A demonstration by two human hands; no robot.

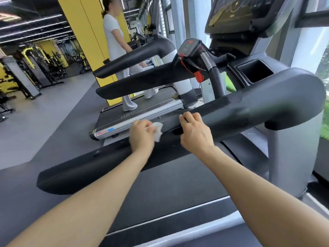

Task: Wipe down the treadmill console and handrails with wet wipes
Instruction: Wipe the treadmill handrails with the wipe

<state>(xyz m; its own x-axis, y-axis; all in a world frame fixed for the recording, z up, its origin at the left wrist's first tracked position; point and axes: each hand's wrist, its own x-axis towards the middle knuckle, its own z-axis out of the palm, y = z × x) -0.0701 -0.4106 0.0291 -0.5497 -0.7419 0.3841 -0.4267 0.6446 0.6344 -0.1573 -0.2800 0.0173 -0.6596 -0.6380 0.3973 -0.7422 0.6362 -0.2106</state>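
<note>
Clearly the handrail step is in hand. From the head camera, the person's left hand [141,135] sits just left of frame centre, its fingers curled around a crumpled white wet wipe [157,131] and pressing it onto the top of the long black left handrail [85,168], which runs from about eight o'clock up toward three o'clock. The right hand [195,131], just beside it toward three o'clock, has its fingers clenched over the same rail, gripping its upper edge as if to steady the body; the fingertips wrap out of sight behind the rail.

At about one o'clock the rail swells into the broad grey console shoulder [293,97], with a dark cup holder [254,71] above it. The display screen [240,13] fills the twelve-to-one o'clock corner, and the small control panel [189,45] with its red safety clip [199,77] stands at twelve o'clock. Another person [115,50] stands on the neighbouring treadmill [135,113] at eleven o'clock.

Judging by the wipe's place mid-rail, the next move calls for a firm sweep along the rail's length, either down toward eight o'clock or up toward the shoulder, with the right hand shifting clear if the wipe heads its way. How much of the console is already wiped cannot be told.
</note>
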